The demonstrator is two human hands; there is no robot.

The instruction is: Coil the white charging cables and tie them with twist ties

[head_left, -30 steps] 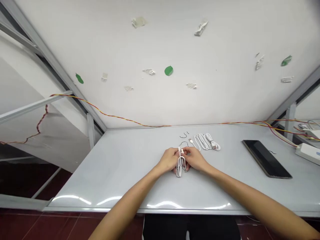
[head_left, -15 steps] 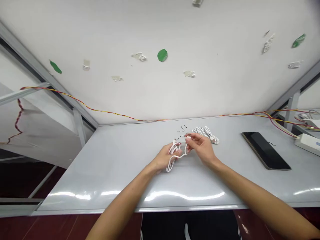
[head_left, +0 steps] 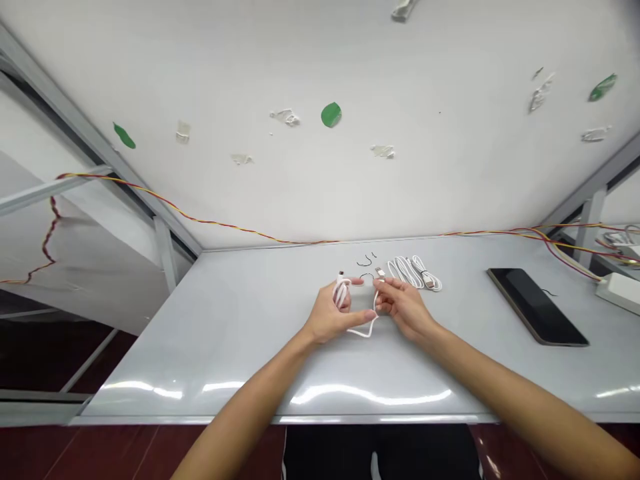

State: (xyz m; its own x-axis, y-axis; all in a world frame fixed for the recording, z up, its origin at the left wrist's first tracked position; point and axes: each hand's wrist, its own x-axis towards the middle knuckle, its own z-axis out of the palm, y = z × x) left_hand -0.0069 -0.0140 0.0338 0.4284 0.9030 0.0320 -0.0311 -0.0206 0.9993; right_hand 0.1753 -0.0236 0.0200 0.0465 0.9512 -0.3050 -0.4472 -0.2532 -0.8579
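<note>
A white USB cable [head_left: 341, 293] is partly coiled in my left hand [head_left: 333, 313], whose thumb and index finger are spread while the other fingers curl round the loops. One small plug pokes up above that hand. My right hand [head_left: 404, 308] pinches the same cable close to its USB plug [head_left: 380, 272]. Between the hands a slack stretch of cable hangs down in a bend. Just behind the right hand lie coiled white cables [head_left: 413, 272] on the grey table. A few short black ties [head_left: 367, 261] rest behind the left hand.
To the right lies a black phone or tablet [head_left: 537, 307], with a thin black tie beside it. A white power strip [head_left: 620, 293] sits at the right edge. Twisted red and yellow wires [head_left: 240, 230] run along the white wall panel, and a metal frame stands at the left.
My left hand has turned and spread its thumb and index finger, with the coil now inside its palm. The USB plug shows more clearly beyond my right fingertips. The view has shifted slightly.
</note>
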